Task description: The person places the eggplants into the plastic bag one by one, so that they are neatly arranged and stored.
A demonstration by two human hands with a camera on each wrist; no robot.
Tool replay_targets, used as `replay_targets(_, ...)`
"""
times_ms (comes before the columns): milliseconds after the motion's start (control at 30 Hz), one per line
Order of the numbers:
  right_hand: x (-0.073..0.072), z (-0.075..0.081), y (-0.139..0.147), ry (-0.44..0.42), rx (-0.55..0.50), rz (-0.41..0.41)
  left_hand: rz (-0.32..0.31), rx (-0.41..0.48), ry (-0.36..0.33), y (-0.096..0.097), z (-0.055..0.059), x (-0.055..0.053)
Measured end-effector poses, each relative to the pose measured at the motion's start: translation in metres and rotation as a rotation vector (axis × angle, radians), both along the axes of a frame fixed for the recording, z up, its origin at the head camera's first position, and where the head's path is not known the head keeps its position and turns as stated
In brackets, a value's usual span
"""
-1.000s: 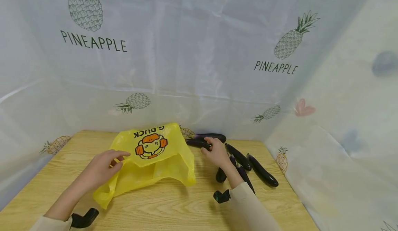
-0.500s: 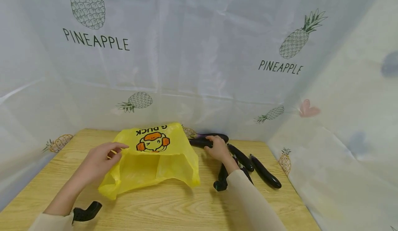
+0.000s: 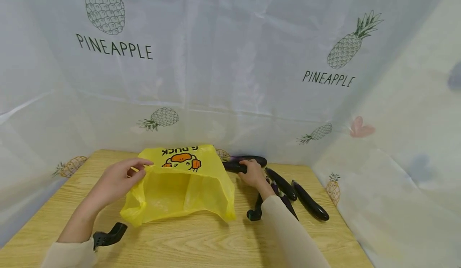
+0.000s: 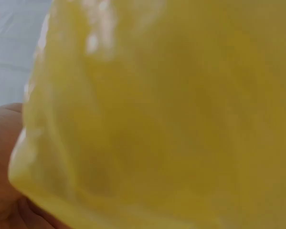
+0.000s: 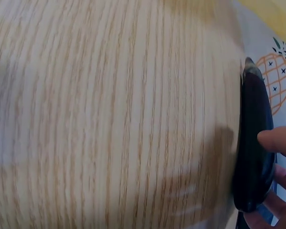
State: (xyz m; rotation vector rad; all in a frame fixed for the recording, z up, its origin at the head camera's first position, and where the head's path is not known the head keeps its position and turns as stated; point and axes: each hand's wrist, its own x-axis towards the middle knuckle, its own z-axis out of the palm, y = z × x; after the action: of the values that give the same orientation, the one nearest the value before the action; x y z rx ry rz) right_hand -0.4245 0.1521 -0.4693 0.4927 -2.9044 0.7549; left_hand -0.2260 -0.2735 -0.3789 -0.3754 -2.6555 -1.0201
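Observation:
A yellow plastic bag with a printed duck lies on its side on the table, its mouth toward me. My left hand pinches the upper left of the bag's rim between fingers and thumb. In the left wrist view the bag fills most of the picture and covers part of the hand. To the right, near the back edge, my right hand grips a dark eggplant. In the right wrist view the thumb lies on this eggplant, with the other fingers round its far side.
Another eggplant lies behind, against the curtain. Several more are at the right, among them one eggplant near the right edge; the right forearm partly hides others. The wooden table ends at the hanging curtain.
The left hand has moved slightly up and right, and the bag's upper rim has lifted, so its mouth is wider. The right hand has come down onto the eggplant and taken hold.

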Motion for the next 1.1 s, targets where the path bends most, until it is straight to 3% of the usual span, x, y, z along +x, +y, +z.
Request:
replay_targets(200, -0.001, 0.001, 0.005, 0.013, 0.052, 0.033, 0.003, 0.017, -0.001, -0.002, 0.003, -0.002)
replay_targets(600, 0.010, 0.020, 0.002, -0.128, 0.109, 0.102, 0.085, 0.097, 0.113, 0.010, 0.001, 0.003)
replay_targets(767, 0.015, 0.026, 0.003, -0.139, 0.114, 0.123, 0.050, 0.114, 0.131, 0.014, 0.001, 0.002)
replay_targets(967, 0.025, 0.031, 0.009, -0.128, 0.074, 0.120, 0.023, 0.086, 0.205, 0.018, 0.001, 0.000)
replay_targets(1100, 0.031, 0.036, 0.017, -0.109, 0.051, 0.105, 0.022, 0.071, 0.207, 0.021, 0.002, 0.001)
